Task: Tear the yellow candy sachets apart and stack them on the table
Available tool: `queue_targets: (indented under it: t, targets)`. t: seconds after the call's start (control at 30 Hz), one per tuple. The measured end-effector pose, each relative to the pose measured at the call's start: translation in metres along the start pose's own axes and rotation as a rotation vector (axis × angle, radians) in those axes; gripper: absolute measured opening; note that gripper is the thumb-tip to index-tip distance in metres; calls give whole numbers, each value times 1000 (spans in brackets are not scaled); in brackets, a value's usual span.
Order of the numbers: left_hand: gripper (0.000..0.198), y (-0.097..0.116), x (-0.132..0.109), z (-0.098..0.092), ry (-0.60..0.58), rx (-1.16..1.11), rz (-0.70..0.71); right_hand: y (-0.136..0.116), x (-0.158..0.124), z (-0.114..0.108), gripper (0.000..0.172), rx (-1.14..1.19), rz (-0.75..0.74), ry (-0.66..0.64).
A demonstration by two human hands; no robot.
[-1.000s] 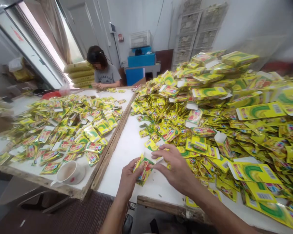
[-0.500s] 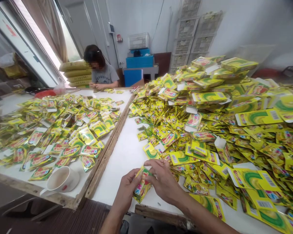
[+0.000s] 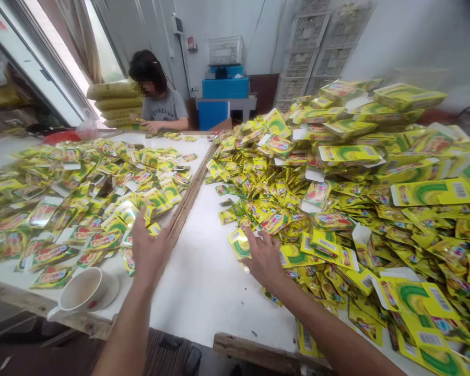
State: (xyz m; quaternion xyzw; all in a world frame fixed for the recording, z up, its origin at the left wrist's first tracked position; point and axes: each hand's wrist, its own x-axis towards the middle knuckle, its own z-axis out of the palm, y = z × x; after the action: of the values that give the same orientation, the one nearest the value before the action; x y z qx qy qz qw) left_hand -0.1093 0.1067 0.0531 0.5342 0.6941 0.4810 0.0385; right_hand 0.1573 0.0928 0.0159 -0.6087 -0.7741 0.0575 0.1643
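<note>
My left hand is over the left table's pile of yellow and green packed boxes, with thumb and forefinger apart. Its fingertips are by a small packed box, and nothing shows in its grasp. On the right table, my right hand has its fingers spread at the right edge of a flat yellow box with a green curve printed on it. The forefinger touches this box, and the thumb is lower beside its corner. Small yellow sachets lie heaped beyond the right hand.
A white cup stands on a saucer at the left table's front edge. A wooden strip divides the two tables. Yellow cartons pile up at the right. Across the left table sits another person, hands near some packets.
My hands have parted. The left moved left over the packed boxes and no longer shows the filled packet both hands held. The right moved up to the flat yellow box. The view shifted slightly.
</note>
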Motion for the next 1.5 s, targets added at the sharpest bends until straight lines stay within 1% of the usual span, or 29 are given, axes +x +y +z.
queue_targets:
  t: [0.1, 0.17, 0.2, 0.27, 0.3, 0.37, 0.4, 0.43, 0.47, 0.5, 0.57, 0.63, 0.67, 0.73, 0.83, 0.87, 0.93, 0.97, 1.03, 1.1, 1.17, 1.23, 1.33, 1.4, 1.5]
  targets:
    - [68, 13, -45, 17, -292, 62, 217, -7, -8, 6, 64, 36, -31, -95]
    - [71, 22, -74, 27, -511, 147, 334, -14, -13, 10, 60, 139, -103, -162]
    - [72, 25, -84, 31, -617, 195, 366, -16, -13, 11, 59, 203, -145, -206]
    - [76, 27, -92, 37, -793, 284, 386, -16, -9, 11, 54, 322, -218, -293]
    - [75, 26, -92, 38, -848, 322, 380, -15, -3, 10, 50, 348, -230, -312]
    - [68, 21, -86, 40, -901, 366, 371, -12, 13, 6, 37, 276, -184, -267]
    - [61, 18, -82, 40, -907, 368, 374, -9, 23, 3, 31, 183, -125, -212]
    - [54, 15, -79, 40, -904, 357, 378, -7, 34, 1, 29, 72, -63, -161]
    - [48, 13, -77, 40, -892, 336, 377, -5, 43, 0, 32, -20, -29, -143]
    - [45, 11, -76, 40, -867, 309, 363, -4, 50, 0, 34, -85, -10, -152]
    - [45, 8, -77, 39, -781, 241, 274, -3, 58, 4, 30, -127, -29, -209]
    - [48, 5, -80, 37, -685, 115, 104, -4, 57, 12, 21, -100, -58, -252]
    - [49, 4, -82, 35, -653, 7, -7, -5, 55, 16, 19, -76, -65, -261]
    - [49, 3, -85, 31, -631, -301, -251, -5, 48, 20, 20, -26, -63, -263]
    - [48, 5, -89, 25, -650, -803, -583, -2, 42, 21, 28, 60, -26, -229]
    - [48, 6, -90, 23, -663, -911, -666, -1, 41, 20, 30, 149, 10, -201]
    - [48, 9, -93, 23, -698, -1012, -775, -2, 40, 17, 33, 477, 112, -130]
    - [49, 11, -95, 23, -717, -1016, -793, -4, 40, 16, 35, 683, 166, -90]
    - [48, 12, -98, 25, -754, -987, -769, -10, 40, 13, 38, 1028, 224, -35]
    - [46, 11, -101, 26, -781, -958, -711, -17, 40, 9, 36, 1156, 183, -69]
    - [44, 8, -104, 26, -785, -950, -674, -20, 39, 7, 31, 1171, 110, -171]
    - [43, 3, -106, 25, -767, -961, -666, -19, 38, 5, 28, 1140, 47, -288]
    - [45, -2, -108, 23, -746, -976, -673, -14, 37, 3, 26, 1058, 11, -431]
    - [47, -1, -108, 21, -753, -988, -676, -13, 37, 1, 24, 1001, 11, -489]
    - [51, 4, -108, 18, -800, -1010, -678, -17, 39, -1, 18, 938, 31, -483]
